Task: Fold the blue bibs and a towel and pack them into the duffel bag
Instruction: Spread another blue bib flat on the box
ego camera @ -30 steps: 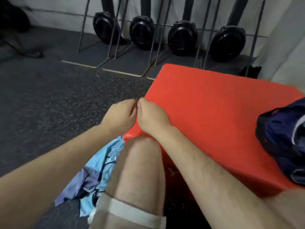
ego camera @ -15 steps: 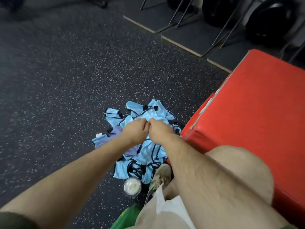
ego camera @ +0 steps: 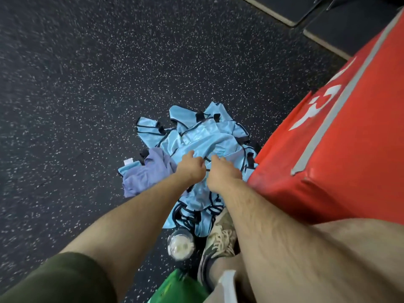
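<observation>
Since 0.5 s ago we've dropped both hands onto the bibs (ego camera: pixel 205 141), heaped on the floor (ego camera: pixel 65 84) just left of the red box (ego camera: pixel 341 149). Left hand (ego camera: pixel 191 168) & right hand (ego camera: pixel 223 173), arms outstretched, fingers curled into cloth; firm grasp: can't tell.

open speckled floor (ego camera: pixel 87 84) left and ahead of bib pile (ego camera: pixel 203 138), red box (ego camera: pixel 338 149) walling right side, cup (ego camera: pixel 181 246) and shoe (ego camera: pixel 220 235) crowding near edge
</observation>
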The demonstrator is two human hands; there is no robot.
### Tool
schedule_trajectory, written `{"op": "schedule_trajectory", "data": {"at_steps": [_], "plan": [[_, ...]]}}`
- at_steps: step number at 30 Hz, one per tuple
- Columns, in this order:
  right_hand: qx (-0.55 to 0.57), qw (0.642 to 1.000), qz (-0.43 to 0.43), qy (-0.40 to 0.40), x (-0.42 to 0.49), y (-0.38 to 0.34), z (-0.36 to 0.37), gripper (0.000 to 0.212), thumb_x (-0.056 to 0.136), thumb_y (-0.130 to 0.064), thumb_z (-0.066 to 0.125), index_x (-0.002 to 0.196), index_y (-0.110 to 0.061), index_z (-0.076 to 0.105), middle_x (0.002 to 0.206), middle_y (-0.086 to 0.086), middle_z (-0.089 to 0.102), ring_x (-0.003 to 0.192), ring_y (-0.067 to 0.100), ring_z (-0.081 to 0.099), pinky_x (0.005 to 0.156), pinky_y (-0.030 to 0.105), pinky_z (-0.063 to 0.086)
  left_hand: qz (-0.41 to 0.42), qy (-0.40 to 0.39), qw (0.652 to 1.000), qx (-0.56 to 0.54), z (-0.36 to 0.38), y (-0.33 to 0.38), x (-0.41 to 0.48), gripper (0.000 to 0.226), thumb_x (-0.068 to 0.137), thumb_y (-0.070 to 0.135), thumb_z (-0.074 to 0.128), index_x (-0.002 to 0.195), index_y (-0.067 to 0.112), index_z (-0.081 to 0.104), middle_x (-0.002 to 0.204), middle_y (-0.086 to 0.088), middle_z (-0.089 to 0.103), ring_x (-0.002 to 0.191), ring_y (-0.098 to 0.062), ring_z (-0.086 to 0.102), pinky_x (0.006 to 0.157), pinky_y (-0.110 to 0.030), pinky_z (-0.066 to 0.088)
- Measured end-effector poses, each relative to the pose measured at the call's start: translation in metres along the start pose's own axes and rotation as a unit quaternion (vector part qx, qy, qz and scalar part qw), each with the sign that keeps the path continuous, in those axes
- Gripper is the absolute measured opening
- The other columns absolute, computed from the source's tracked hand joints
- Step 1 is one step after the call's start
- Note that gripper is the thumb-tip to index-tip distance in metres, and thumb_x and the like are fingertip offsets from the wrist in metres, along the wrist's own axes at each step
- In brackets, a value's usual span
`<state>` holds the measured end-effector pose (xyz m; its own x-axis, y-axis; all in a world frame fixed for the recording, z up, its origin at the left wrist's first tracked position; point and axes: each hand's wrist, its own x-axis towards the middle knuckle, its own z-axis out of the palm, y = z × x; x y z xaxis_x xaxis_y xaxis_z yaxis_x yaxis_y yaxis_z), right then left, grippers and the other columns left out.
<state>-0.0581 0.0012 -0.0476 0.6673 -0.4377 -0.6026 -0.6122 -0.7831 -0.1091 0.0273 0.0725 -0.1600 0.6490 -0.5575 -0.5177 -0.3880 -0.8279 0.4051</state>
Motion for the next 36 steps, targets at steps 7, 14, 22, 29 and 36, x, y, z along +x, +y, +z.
{"op": "schedule_trajectory", "data": {"at_steps": [7,14,22,29,36], "plan": [[-0.015,0.999,0.024,-0.035,0.008,0.006,0.004,0.055,0.094,-0.014,0.055,0.144,-0.015,0.032,0.145,0.010,0.045,0.130,0.033,0.047,0.097,0.042,0.045,-0.036,-0.073,0.995,0.062,0.034,-0.020,0.016,0.040,0.099,0.037,0.041,0.128,0.017,0.058,0.141,-0.010,0.042,0.132,-0.031,0.036,0.104,-0.045,0.037],[-0.010,0.999,0.026,-0.034,0.004,0.007,0.006,0.057,0.093,-0.012,0.054,0.145,-0.015,0.032,0.143,0.011,0.046,0.129,0.032,0.048,0.097,0.042,0.045,-0.044,-0.037,0.997,0.056,0.029,-0.022,0.012,0.019,0.094,0.020,0.042,0.095,0.017,0.060,0.117,-0.006,0.061,0.109,-0.029,0.055,0.084,-0.037,0.038],[0.003,0.999,0.024,-0.036,0.000,0.006,-0.005,0.064,0.092,-0.009,0.054,0.150,-0.016,0.027,0.144,0.012,0.047,0.129,0.032,0.048,0.099,0.043,0.045,-0.122,0.041,0.962,-0.242,-0.004,-0.032,0.001,0.015,0.089,0.013,0.060,0.096,0.016,0.046,0.080,-0.012,0.059,0.068,-0.028,0.054,0.055,-0.029,0.037],[0.029,0.999,-0.014,0.000,-0.009,0.002,-0.014,0.055,0.092,-0.006,0.053,0.143,-0.017,0.037,0.146,0.007,0.042,0.126,0.032,0.051,0.097,0.044,0.048,-0.027,0.088,0.990,-0.109,-0.056,-0.017,-0.029,0.023,0.094,0.014,0.048,0.072,0.008,0.045,0.067,-0.008,0.046,0.063,-0.026,0.043,0.052,-0.029,0.030],[0.148,0.972,-0.127,0.134,-0.032,-0.018,-0.045,0.044,0.096,-0.017,0.049,0.137,-0.034,0.047,0.140,-0.006,0.044,0.114,0.028,0.057,0.083,0.037,0.048,0.125,0.151,0.972,-0.129,-0.128,0.022,-0.090,0.019,0.088,0.008,0.051,0.071,0.001,0.049,0.068,-0.008,0.048,0.062,-0.018,0.038,0.057,-0.038,0.031]]}}
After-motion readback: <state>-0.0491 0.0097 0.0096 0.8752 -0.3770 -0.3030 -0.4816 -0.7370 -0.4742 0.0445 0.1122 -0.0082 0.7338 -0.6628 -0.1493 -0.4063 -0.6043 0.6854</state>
